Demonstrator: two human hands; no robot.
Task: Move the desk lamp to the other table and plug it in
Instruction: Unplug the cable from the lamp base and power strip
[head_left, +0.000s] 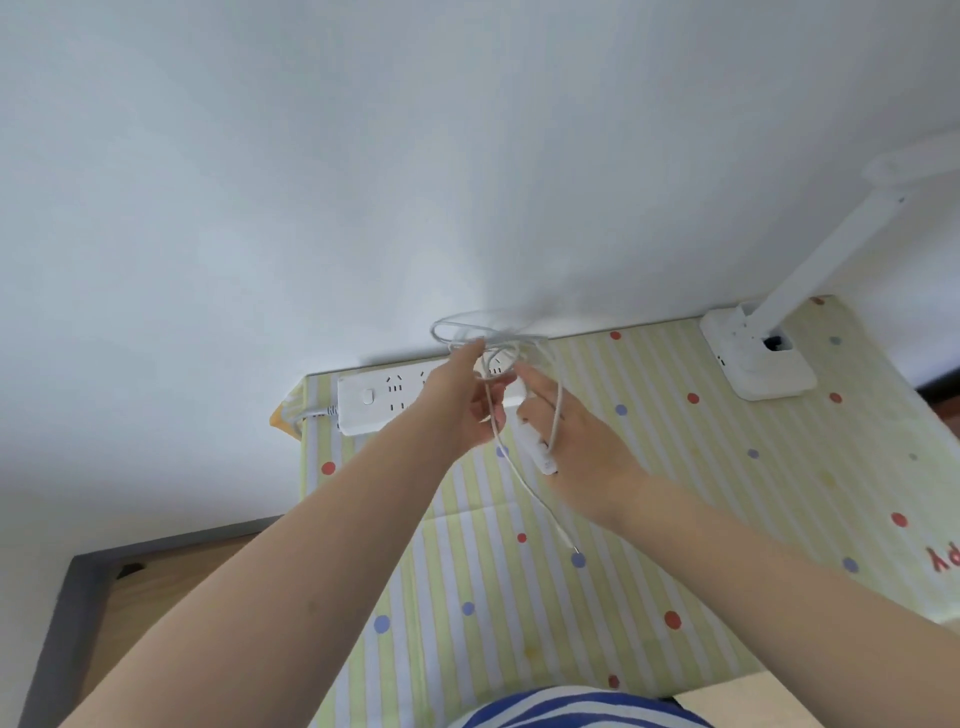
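Note:
The white desk lamp (756, 353) stands at the table's far right, its arm rising toward the upper right edge. A white power strip (374, 402) lies along the wall at the far left. Above the strip, my left hand (462, 400) pinches loops of the thin white lamp cable (498, 338). My right hand (576, 441) holds a white plug adapter (535, 444), with cable strands running over its fingers. The cable's free end (569, 543) hangs down with a small metal tip above the cloth.
The table (675, 519) wears a yellow-and-white striped cloth with coloured dots and stands against a white wall. Wooden floor with a dark skirting (78, 613) shows at lower left. A pale board corner (779, 699) sits at the bottom right.

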